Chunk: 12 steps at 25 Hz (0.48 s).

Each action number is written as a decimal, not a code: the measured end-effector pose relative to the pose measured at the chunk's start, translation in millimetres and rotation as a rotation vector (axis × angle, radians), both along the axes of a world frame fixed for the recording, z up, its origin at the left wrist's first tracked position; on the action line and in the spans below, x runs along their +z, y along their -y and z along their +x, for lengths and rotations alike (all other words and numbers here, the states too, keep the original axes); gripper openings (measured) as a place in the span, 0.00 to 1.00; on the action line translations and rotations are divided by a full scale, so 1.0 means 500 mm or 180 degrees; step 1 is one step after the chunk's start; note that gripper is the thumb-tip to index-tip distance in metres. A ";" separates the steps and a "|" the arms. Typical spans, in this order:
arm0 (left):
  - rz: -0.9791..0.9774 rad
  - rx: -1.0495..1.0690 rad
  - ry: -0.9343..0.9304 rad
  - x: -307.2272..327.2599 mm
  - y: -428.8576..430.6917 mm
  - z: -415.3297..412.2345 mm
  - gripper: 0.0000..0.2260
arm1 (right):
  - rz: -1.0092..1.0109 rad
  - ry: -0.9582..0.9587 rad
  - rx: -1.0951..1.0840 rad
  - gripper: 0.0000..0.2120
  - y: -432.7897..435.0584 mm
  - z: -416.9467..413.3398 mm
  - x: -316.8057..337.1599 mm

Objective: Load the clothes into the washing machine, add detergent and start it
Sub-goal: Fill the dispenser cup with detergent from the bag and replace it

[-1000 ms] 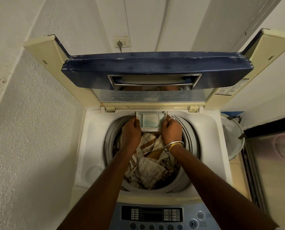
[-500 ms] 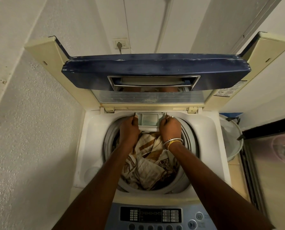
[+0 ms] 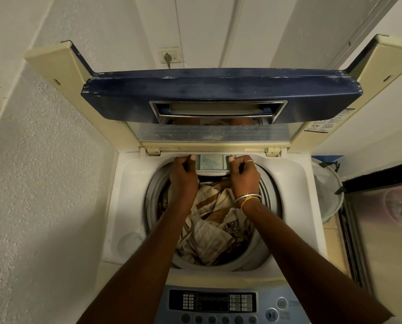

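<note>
Between both thumbs, detergent drawer

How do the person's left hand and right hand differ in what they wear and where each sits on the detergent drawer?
The right hand has a ring on one finger and bangles at the wrist; the left hand wears neither. The left hand grips the left end of the detergent drawer; the right hand grips its right end. Both are closed on the drawer, over the clothes in the drum.

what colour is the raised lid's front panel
Dark navy blue, scuffed, on the lid; seen in the head view.
</note>
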State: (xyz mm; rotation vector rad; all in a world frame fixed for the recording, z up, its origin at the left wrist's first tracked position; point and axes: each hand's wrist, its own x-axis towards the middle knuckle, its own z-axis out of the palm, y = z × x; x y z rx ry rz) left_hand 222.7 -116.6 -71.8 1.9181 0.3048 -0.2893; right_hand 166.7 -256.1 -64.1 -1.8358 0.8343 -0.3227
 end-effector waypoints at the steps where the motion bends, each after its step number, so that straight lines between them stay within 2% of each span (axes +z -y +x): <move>1: -0.0115 0.0109 -0.0061 0.000 0.003 -0.001 0.12 | 0.0102 0.0022 -0.0016 0.12 -0.002 -0.007 0.002; 4: -0.0283 0.0461 -0.0441 0.020 0.010 -0.015 0.16 | 0.0638 -0.0207 -0.0517 0.15 -0.017 -0.016 -0.003; 5: -0.0462 0.0698 -0.0709 0.026 0.015 -0.020 0.15 | 0.1215 -0.0337 -0.0975 0.17 -0.019 -0.009 -0.008; 6: -0.0754 0.0985 -0.1058 0.034 0.021 -0.020 0.15 | 0.2121 -0.0351 -0.1433 0.18 -0.023 0.000 -0.005; 8: -0.1665 0.1451 -0.1689 0.058 0.033 -0.020 0.17 | 0.3817 -0.0022 -0.1946 0.22 -0.029 0.015 0.006; 10: -0.2439 0.1798 -0.1856 0.079 0.043 -0.014 0.20 | 0.4358 0.0289 -0.1979 0.24 -0.029 0.029 0.025; 12: -0.2698 0.1881 -0.1735 0.094 0.045 -0.010 0.18 | 0.4520 0.0444 -0.2001 0.25 -0.022 0.045 0.039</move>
